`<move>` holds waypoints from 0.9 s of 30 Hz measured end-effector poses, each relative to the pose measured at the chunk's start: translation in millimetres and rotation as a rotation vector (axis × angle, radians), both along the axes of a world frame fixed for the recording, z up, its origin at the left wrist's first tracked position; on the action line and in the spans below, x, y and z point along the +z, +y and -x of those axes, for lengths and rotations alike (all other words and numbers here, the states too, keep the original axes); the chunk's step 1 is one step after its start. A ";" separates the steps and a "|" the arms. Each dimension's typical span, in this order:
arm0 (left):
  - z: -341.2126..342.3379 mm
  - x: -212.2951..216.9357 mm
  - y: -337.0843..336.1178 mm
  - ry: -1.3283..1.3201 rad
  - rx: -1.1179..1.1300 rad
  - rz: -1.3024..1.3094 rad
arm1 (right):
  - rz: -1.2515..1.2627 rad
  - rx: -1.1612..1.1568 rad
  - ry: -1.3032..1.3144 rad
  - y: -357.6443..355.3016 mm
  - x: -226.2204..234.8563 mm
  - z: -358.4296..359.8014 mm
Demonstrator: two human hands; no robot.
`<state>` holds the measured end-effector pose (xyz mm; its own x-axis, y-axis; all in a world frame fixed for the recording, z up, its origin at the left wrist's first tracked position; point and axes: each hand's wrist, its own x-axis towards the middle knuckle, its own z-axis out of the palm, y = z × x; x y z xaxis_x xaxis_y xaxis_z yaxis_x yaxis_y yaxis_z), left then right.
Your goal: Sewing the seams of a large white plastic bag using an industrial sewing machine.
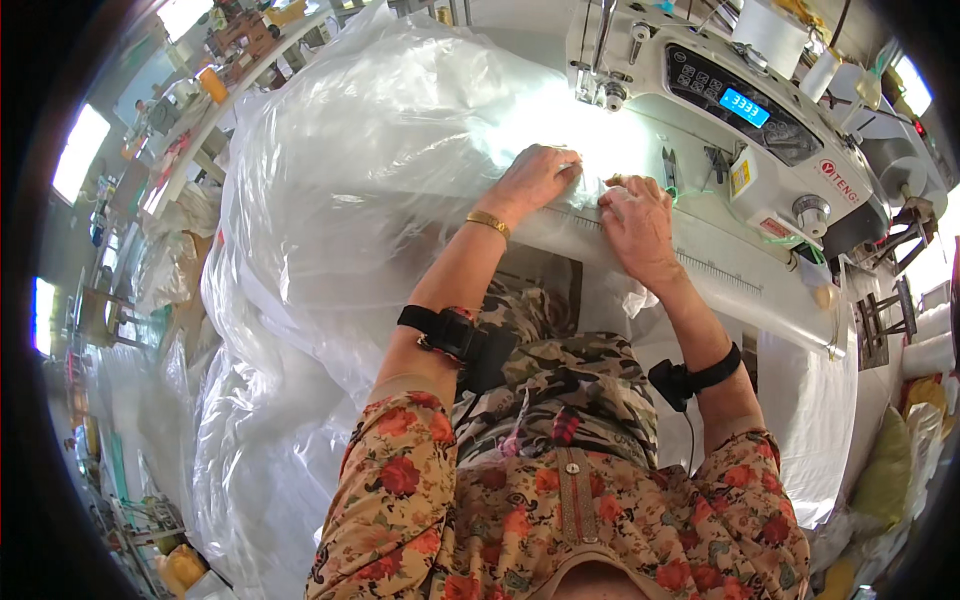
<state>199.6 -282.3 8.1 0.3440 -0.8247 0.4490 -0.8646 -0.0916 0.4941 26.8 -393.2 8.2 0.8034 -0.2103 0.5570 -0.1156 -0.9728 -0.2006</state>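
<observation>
My left hand (pixel 538 182) has its fingers closed on a clear plastic sheet (pixel 350 130) at the front of a white sewing machine (pixel 720 90). Just right of it, my right hand (pixel 640 222) is curled, pinching a gathered bit of the same plastic. The fingertips of both hands point toward each other, a small gap apart, below the brightly lit needle area. Glare there hides the needle and the plastic's edge. Most of the sheet billows in a large heap to the left and hangs over the table's front.
Small thread snips (pixel 669 165) lie on the machine bed, right of my hands. A ruled scale (pixel 720 270) runs along the table's front edge. White thread cones (pixel 770 35) stand behind the machine. A cluttered bench (pixel 200 150) is at the far left.
</observation>
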 end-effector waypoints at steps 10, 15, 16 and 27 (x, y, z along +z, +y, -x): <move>2.8 1.4 -2.6 -0.129 -0.043 -0.078 | -0.185 -0.147 -0.037 -8.5 -3.9 -16.5; 3.1 0.4 -2.0 -0.193 -0.046 -0.078 | -0.069 -0.286 0.089 6.4 1.7 -21.0; 3.9 -0.3 -2.3 -0.192 -0.048 -0.079 | -0.076 -0.289 0.104 5.1 -0.6 -22.6; 10.5 -6.6 2.8 -0.220 -0.101 -0.002 | -0.225 -0.172 0.024 -10.5 -16.7 -26.3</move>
